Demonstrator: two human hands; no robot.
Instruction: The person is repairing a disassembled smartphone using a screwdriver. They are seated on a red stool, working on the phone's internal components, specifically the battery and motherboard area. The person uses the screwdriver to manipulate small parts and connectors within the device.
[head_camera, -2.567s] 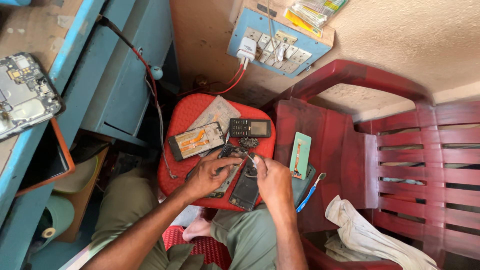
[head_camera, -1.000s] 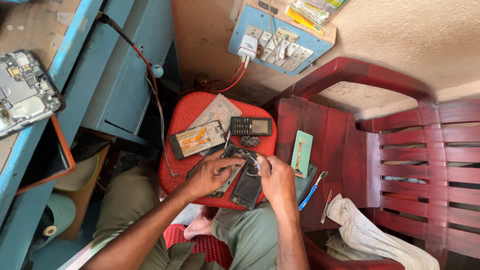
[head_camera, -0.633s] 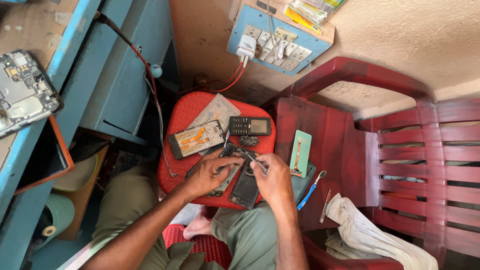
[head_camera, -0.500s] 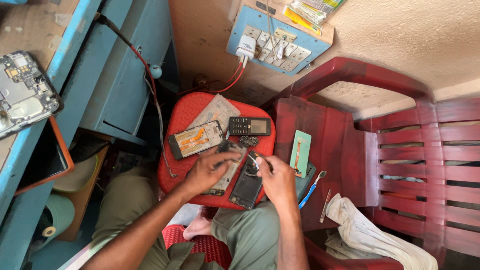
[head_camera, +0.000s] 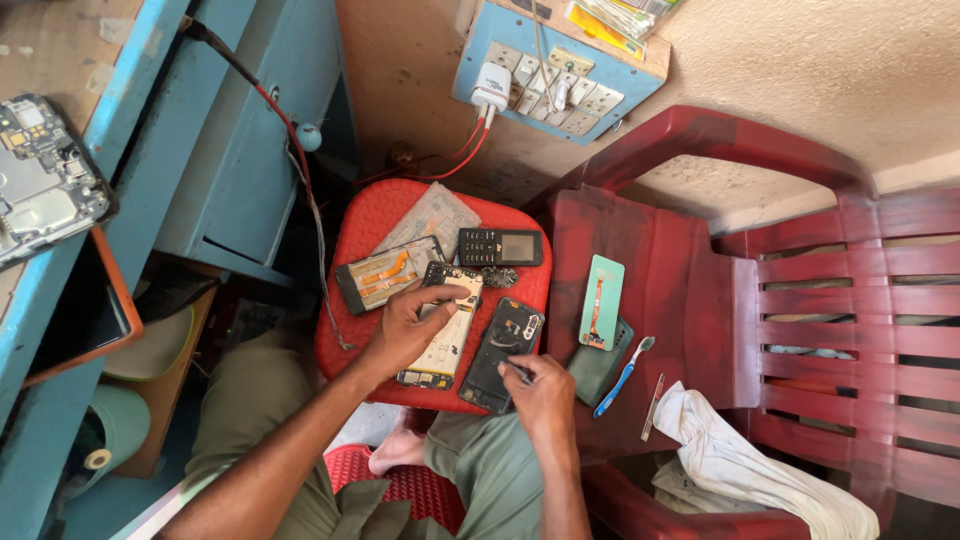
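Apart now, his left hand (head_camera: 408, 328) presses fingers flat on the opened phone (head_camera: 442, 325) while his right hand (head_camera: 540, 390) pinches a small tool at the black back cover (head_camera: 503, 352), likely mid-disassembly, needing steady prying.

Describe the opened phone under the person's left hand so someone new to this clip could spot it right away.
Find the red stool in front of the red plastic chair. Several phones and parts lie on it; the left hand rests on the opened phone at the middle. Unlike the black back cover beside it under the right hand, or the keypad phone behind, it shows a pale inside with bare circuitry.
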